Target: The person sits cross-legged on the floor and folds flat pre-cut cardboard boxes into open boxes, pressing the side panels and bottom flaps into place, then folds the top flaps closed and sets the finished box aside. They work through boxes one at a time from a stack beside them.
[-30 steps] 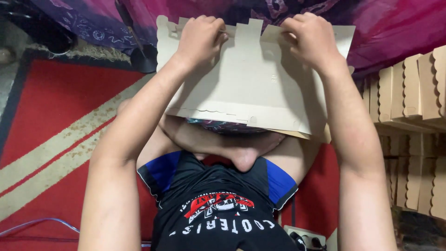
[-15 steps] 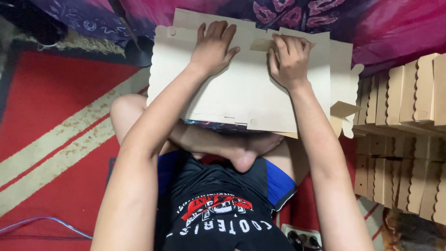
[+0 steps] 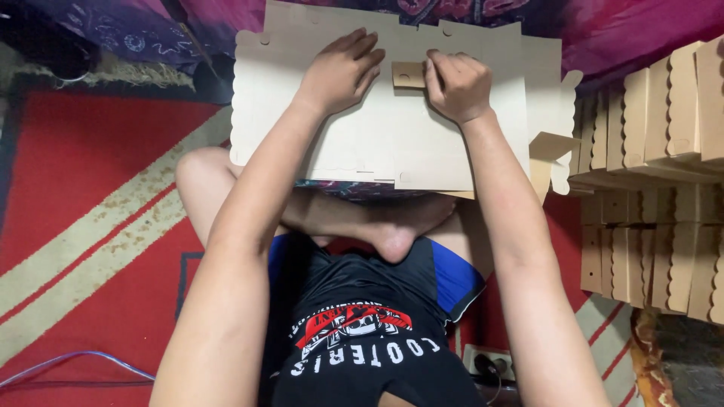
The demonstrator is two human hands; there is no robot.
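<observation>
Head view: flat tan die-cut cardboard box blank (image 3: 392,143) lies across your lap. Left hand (image 3: 339,71) pressed flat, fingers apart; right hand (image 3: 456,87) pinches small cardboard tab (image 3: 408,74), prob. mid-fold. Next: seat the tab w/ steady pressure.

cardboard sheet (image 3: 392,143): top edge cut off | stacked boxes (image 3: 664,105): run off right edge | tab (image 3: 408,74): partly under fingers

We sit on a red rug (image 3: 90,188) with cream stripes. On it lie a purple cable (image 3: 68,360) at left, a power strip (image 3: 490,363) by our hip, and stacked cardboard blanks (image 3: 656,188) at right.
</observation>
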